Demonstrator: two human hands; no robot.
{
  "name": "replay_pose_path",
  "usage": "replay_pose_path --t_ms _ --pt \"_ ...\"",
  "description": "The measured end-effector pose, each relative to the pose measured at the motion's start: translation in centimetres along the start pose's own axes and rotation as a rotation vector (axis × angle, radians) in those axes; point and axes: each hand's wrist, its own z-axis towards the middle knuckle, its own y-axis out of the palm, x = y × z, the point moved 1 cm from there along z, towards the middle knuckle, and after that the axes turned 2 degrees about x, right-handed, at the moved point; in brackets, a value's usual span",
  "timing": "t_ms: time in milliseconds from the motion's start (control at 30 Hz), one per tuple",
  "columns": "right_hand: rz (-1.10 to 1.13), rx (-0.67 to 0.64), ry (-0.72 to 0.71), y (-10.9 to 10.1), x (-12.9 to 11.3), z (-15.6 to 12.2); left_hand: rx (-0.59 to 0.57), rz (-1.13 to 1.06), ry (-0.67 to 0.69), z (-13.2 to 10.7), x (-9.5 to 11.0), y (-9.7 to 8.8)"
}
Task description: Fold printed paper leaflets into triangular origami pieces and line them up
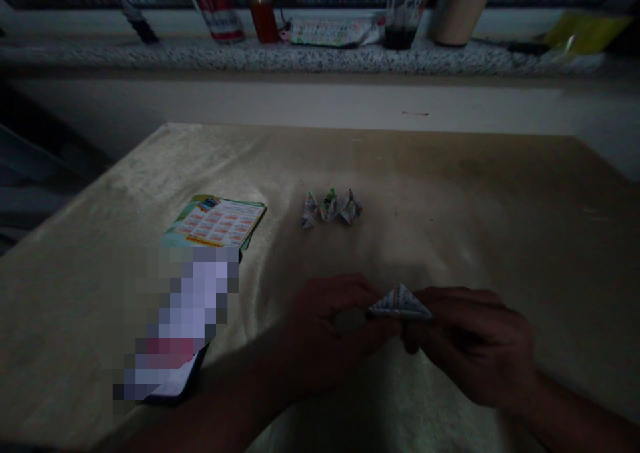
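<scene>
A small triangular piece of folded printed paper [400, 304] is held just above the table's near middle. My left hand [327, 333] pinches its left corner with closed fingers. My right hand [475, 343] grips its right side, fingers curled around it. Three small folded paper pieces [330, 207] stand in a row on the tan tablecloth [450, 200], a short way beyond my hands. The scene is dim, so the fold details are hard to read.
A stack of printed leaflets [217, 222] lies to the left. Below it lies a phone [175, 326] with a blurred screen. A stone ledge [300, 54] at the back holds a red can [216, 5], a bottle [263, 13], a dark cup [400, 30] and other items.
</scene>
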Motion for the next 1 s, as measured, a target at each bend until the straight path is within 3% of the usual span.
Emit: replay_pose_path --t_ms 300,400,500,633,800,1000 --pt "0.147 -0.128 0.072 0.06 0.64 -0.32 -0.157 -0.020 -0.010 0.23 0.22 -0.38" --pt "0.141 -0.162 0.057 -0.17 0.61 -0.21 -0.166 0.018 -0.061 0.34 0.17 -0.52" --pt "0.153 -0.191 0.062 -0.37 0.68 -0.08 -0.182 0.085 -0.030 0.31 0.18 -0.64" --pt "0.153 -0.195 0.058 -0.39 0.72 -0.05 -0.176 0.077 0.023 0.18 0.27 -0.64" --pt "0.128 -0.176 0.002 -0.31 0.40 -0.13 -0.142 0.012 -0.037 0.27 0.33 -0.34" --pt "0.104 -0.197 0.006 -0.21 0.60 -0.08 -0.103 0.034 -0.010 0.20 0.09 -0.32"
